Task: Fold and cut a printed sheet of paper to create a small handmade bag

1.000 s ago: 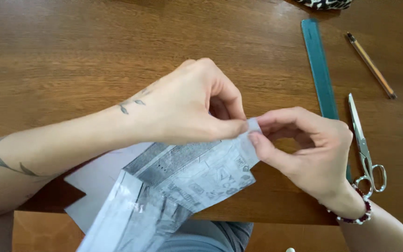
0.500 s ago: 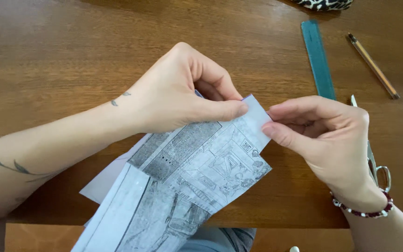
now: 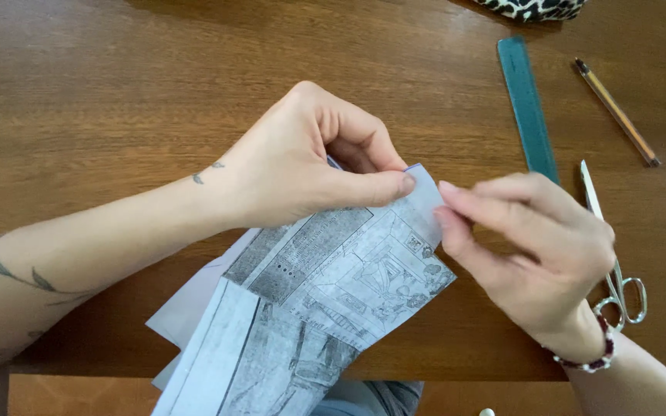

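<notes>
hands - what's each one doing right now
Left hand: pinched shut on the printed paper.
Right hand: fingers at the paper's corner; grip cannot be told.

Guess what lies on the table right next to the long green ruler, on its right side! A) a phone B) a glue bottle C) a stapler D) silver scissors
D: silver scissors lie just right of the green ruler, partly hidden behind the right hand.

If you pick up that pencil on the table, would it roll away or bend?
The pencil looks thin, straight and rigid, so it would probably stay stiff rather than bend. It seems light for its length. Lying flat on the smooth wooden table, it may well roll if nudged sideways; whether its sides are round or flat is too small to tell.
</notes>
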